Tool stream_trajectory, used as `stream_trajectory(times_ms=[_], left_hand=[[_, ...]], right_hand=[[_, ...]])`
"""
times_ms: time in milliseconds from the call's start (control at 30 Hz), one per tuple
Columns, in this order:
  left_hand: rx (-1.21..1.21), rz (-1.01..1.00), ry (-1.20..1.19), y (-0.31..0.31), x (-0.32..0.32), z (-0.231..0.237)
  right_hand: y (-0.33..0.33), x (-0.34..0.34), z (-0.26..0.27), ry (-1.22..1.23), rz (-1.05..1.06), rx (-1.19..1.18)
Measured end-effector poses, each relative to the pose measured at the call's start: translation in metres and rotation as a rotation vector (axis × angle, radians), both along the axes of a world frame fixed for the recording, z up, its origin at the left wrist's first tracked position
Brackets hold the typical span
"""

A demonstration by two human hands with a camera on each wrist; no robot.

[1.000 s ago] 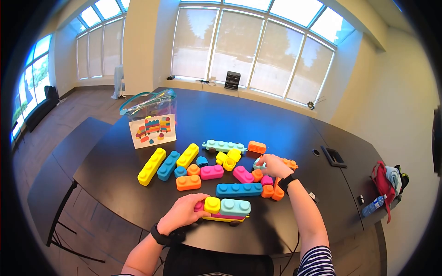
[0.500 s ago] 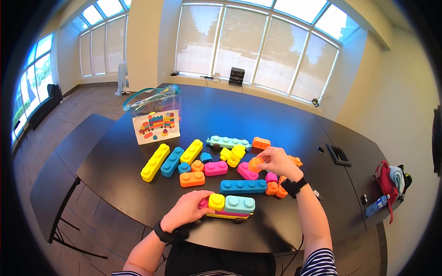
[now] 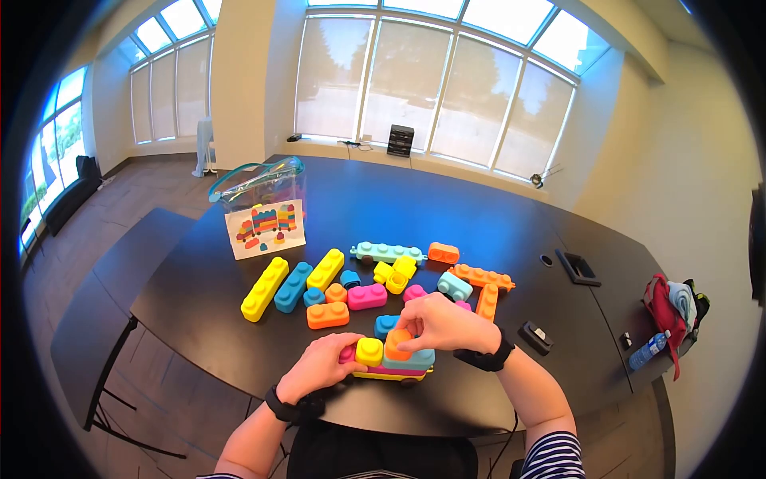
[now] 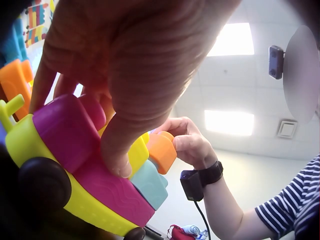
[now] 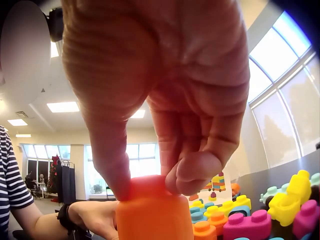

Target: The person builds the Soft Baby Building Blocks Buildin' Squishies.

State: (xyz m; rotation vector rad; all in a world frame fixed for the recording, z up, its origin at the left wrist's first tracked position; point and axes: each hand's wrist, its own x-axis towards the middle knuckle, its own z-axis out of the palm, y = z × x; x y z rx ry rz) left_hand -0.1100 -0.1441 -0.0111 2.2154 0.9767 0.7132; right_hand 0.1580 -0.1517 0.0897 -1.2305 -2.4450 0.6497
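Orange block (image 3: 397, 345) brought nearer, pinched on top, hands (image 3: 448, 322) close

From the block wagon (image 3: 391, 372), loose blocks (image 3: 368, 298) bar a low pass between 10 and 2 o'clock, with the upright bag (image 3: 266, 231) behind them at 11. The left hand (image 3: 317, 367) stands in the way at 9, the right hand (image 3: 447, 323) and forearm at 2 to 4. Open desk (image 3: 447, 199) lies beyond the blocks, at 12 to 1.
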Motion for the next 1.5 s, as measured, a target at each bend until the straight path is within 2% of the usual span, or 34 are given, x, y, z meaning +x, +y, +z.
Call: stream_trajectory(times_ms=[267,467,667,767,833,867,933,1000,1100,1233,1367,1433,1500], left_hand=[[-0.022,0.001,-0.007,0.000,0.000,0.000],[0.026,0.000,-0.008,0.001,0.000,-0.003],[-0.048,0.011,0.011,-0.001,0.000,0.001],[0.014,0.006,0.006,0.000,-0.001,-0.001],[0.011,0.001,0.003,0.001,-0.002,-0.001],[0.009,-0.002,0.002,0.002,-0.002,-0.002],[0.011,-0.006,0.000,0.002,-0.002,-0.003],[0.011,-0.005,-0.002,0.002,-0.001,-0.004],[0.000,0.005,-0.002,0.001,-0.002,-0.003],[-0.006,-0.006,-0.003,0.002,-0.002,-0.004],[-0.003,-0.008,-0.001,0.002,-0.002,-0.003],[-0.004,-0.006,0.007,0.002,-0.002,-0.003],[0.003,-0.006,0.004,0.002,-0.001,-0.003]], right_hand=[[0.002,0.003,-0.007,0.015,0.045,-0.080],[0.001,0.005,-0.008,0.019,0.060,-0.072],[0.001,0.014,-0.007,-0.048,0.067,-0.006],[0.002,0.045,0.008,0.136,-0.045,0.139],[0.011,0.075,0.002,0.152,-0.297,0.162],[0.013,0.086,-0.002,0.157,-0.354,0.161],[0.013,0.103,-0.016,-0.066,-0.400,0.151],[0.019,0.124,-0.049,-0.216,-0.393,0.207],[0.018,0.135,-0.078,-0.357,-0.450,0.143],[0.013,0.138,-0.101,-0.322,-0.468,0.164],[0.008,0.137,-0.100,-0.286,-0.496,0.156],[0.005,0.135,-0.088,-0.310,-0.519,0.089],[-0.002,0.126,-0.066,-0.272,-0.498,0.142]])
